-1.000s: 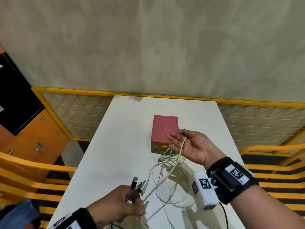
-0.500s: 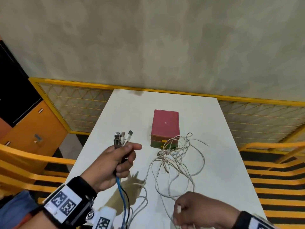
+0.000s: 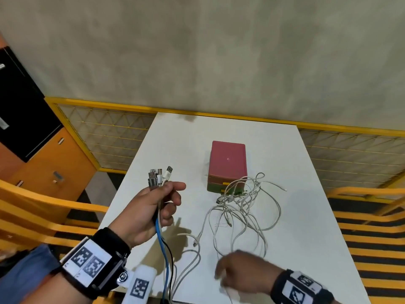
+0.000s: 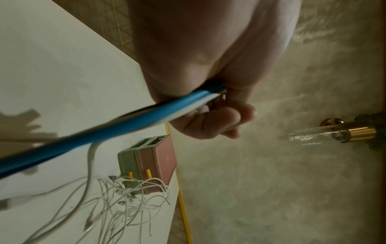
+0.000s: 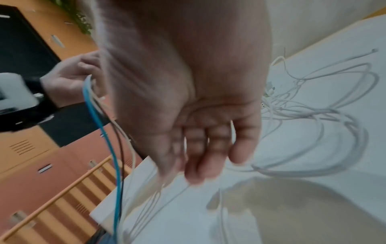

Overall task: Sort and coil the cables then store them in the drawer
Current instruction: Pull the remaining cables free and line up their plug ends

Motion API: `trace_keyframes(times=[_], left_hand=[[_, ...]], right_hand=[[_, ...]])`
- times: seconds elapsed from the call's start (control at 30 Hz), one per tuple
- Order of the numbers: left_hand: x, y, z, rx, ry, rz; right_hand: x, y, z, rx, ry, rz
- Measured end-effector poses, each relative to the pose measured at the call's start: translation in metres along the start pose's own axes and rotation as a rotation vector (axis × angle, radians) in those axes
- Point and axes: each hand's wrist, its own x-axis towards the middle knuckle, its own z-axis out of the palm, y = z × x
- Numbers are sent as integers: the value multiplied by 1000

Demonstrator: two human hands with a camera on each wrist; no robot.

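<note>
My left hand [image 3: 157, 207] is raised over the table's left side and grips a bundle of cables [image 3: 161, 178] with the plugs pointing up. A blue cable [image 3: 163, 249], a black one and white ones hang from it past the front edge; the blue cable [image 4: 104, 130] leaves the fist. My right hand [image 3: 238, 273] is blurred, low over the front of the table, fingers [image 5: 200, 156] loose, and no grip shows. A tangle of white cables [image 3: 241, 207] lies in front of the small drawer box [image 3: 228, 161], which has a pink top and yellow handles.
The white table [image 3: 175, 139] is ringed by a yellow mesh railing [image 3: 105, 128]. Orange cabinets [image 3: 50, 163] and a black panel stand to the left. Yellow slatted seats [image 3: 372, 216] flank both sides. A beige wall closes the back.
My left hand has lifted the cable bundle from the front edge to mid-height. My right hand has left the drawer box and dropped to the table's front.
</note>
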Motion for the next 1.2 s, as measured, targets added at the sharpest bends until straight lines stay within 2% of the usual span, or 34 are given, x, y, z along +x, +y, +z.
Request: trace_keyframes(times=[0.1, 0.17, 0.2, 0.3, 0.43, 0.53, 0.57, 0.6, 0.7, 0.8, 0.9, 1.03, 1.2], left_hand=[[0, -2, 2, -9, 9, 5], [1, -3, 8, -30, -5, 12], [3, -3, 11, -37, -8, 23], [10, -3, 17, -33, -15, 52], [19, -3, 17, -24, -11, 63], [25, -2, 14, 4, 16, 78], [27, -2, 13, 13, 25, 86], [29, -2, 12, 24, 33, 94], [35, -4, 15, 73, 58, 115], [41, -6, 28, 101, 49, 122], [41, -6, 50, 84, -5, 134], [44, -11, 73, -26, -54, 124], [44, -20, 79, -76, -72, 69]], right_hand=[[41, -7, -20, -153, 316, -75], [72, -7, -23, -353, 401, -118], [85, -9, -23, -448, 403, -134], [106, -13, -11, -662, 334, -55], [115, -5, 7, -655, 391, -95], [105, 1, -3, -525, 516, -157], [98, 0, -10, -393, 547, -169], [94, 1, -18, -207, 612, -181], [72, -14, -56, 474, 662, -142], [48, -37, -95, 826, 828, -165], [31, -61, -116, 1011, 910, -244], [25, -86, -112, 1167, 895, -300], [21, -88, -108, 1070, 867, -355]])
